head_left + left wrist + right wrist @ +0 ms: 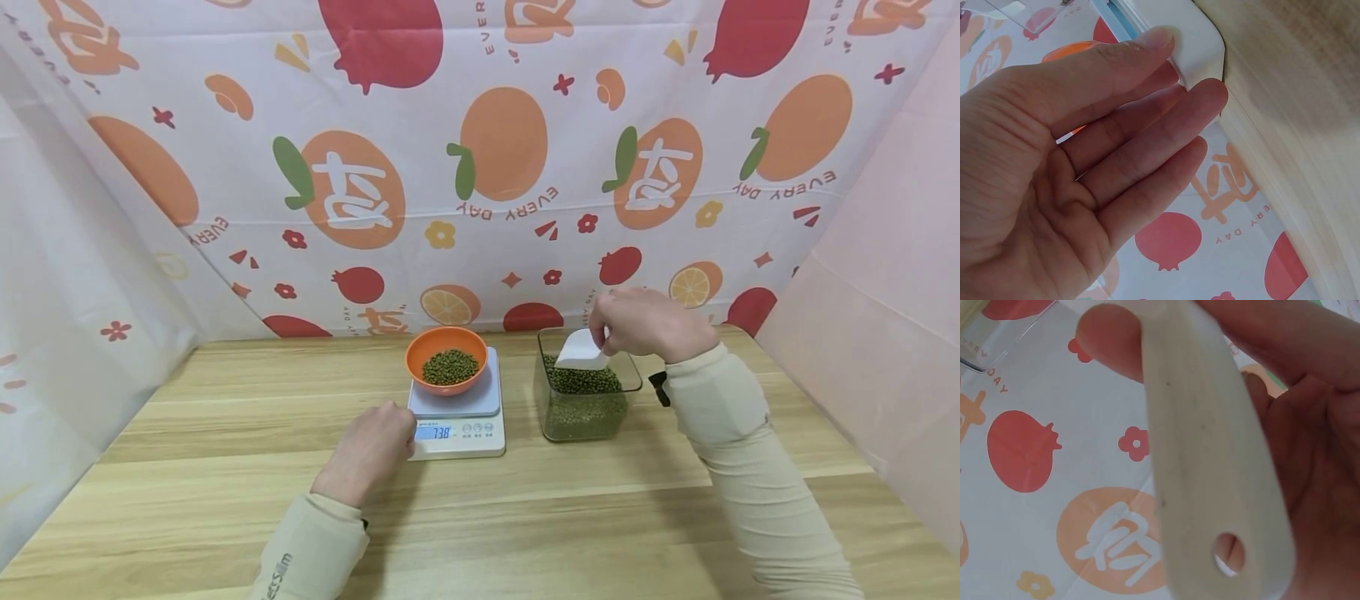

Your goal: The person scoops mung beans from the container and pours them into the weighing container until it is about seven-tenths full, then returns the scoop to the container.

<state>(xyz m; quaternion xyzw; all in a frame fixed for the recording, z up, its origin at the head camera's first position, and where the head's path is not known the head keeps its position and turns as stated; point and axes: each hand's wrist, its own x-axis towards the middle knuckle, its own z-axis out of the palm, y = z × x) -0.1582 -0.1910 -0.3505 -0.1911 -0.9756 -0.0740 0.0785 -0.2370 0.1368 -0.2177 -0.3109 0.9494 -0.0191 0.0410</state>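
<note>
My right hand (648, 323) grips a white plastic scoop (581, 352) by its handle. The scoop's blade is tilted at the mouth of a clear square container (581, 417) of small green beans, likely mung beans. Close up in the right wrist view, the scoop handle (1210, 456) has a hole at its end. At the left front corner of a white kitchen scale (457, 437), my left hand (375, 446) has its fingers loosely extended, thumb at the scale's edge. An orange bowl (420, 375) holding green beans (450, 367) sits on the scale, whose display reads 73.8.
Everything stands on a light wood-grain table (225, 467). A white cloth (495, 150) with fruit prints hangs right behind the bowl and container. Pale sheets (892, 275) hang at both sides. The container stands just right of the scale, with a gap between.
</note>
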